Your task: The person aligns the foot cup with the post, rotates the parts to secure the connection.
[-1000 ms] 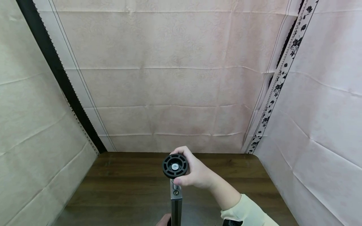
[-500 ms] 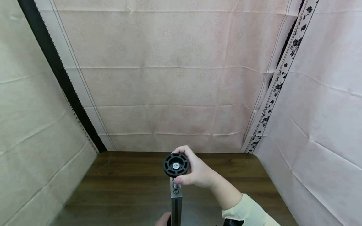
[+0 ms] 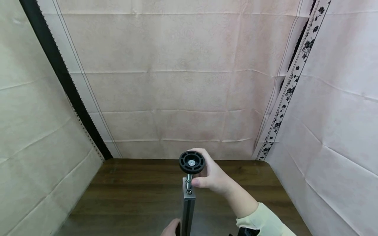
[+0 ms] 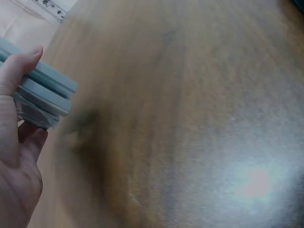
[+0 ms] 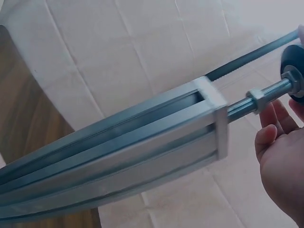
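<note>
In the head view, my right hand holds a black round levelling foot by its rim, thumb down beside the threaded stud. The stud, with nuts on it in the right wrist view, enters the end plate of a slotted aluminium profile. My left hand grips this profile lower down, mostly out of the head view. The left wrist view has the left hand wrapped around the profile's other end, thumb on top, above the table.
A brown wood-grain table lies below the hands. Pale creased cloth hangs behind it and along both sides. A black strip runs down the left corner, a flower-patterned border down the right one.
The profile and foot have shifted right and slightly up, and the profile leans a little. More of the stud shows between foot and end plate. Both hands keep their hold.
</note>
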Demonstrator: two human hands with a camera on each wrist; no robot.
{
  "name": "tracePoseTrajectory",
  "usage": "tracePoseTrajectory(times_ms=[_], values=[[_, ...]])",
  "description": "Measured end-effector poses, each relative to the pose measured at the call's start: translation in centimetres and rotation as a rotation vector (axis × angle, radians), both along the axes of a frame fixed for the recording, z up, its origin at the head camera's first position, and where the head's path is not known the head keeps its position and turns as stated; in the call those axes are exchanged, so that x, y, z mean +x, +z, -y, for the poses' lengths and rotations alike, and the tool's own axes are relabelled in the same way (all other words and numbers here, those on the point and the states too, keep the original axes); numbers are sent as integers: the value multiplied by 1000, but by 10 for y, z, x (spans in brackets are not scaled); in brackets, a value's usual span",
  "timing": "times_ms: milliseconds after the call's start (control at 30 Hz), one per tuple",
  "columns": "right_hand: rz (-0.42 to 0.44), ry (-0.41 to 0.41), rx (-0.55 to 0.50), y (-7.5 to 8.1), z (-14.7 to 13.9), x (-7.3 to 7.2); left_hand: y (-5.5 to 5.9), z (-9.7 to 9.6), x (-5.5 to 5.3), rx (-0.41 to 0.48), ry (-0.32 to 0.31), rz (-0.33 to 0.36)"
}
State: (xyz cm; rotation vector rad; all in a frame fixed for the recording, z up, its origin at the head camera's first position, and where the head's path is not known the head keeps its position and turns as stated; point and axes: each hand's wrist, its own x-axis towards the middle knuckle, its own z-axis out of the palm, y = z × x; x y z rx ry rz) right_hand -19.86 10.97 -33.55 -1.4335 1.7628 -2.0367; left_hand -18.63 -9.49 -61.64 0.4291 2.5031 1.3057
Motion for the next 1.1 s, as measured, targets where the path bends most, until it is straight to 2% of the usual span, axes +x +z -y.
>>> tracePoseTrajectory(times_ms=[100, 267, 333, 500, 567, 633, 767, 900, 1100], values=[[-38, -36, 5, -6, -6, -2, 4, 1, -1, 37, -20, -20], [-113, -185, 85, -23, -26, 0, 12, 5, 0, 47, -26, -106], [-125, -221, 116, -31, -34, 2, 16, 8, 0, 40, -18, -106], [-111, -276, 186, -51, -48, 6, 20, 17, 2, -7, -5, -271], [-108, -288, 200, -58, -51, 8, 20, 20, 3, -20, -5, -381], [-101, -301, 219, -65, -52, 11, 20, 22, 4, -14, -5, -458], [-89, -328, 253, -75, -50, 20, 20, 26, 4, -1, -11, -555], [-88, -350, 261, -83, -46, 26, 20, 28, 6, -8, -21, -539], [-125, -340, 203, -88, -40, 30, 17, 31, 8, -49, -56, -554]])
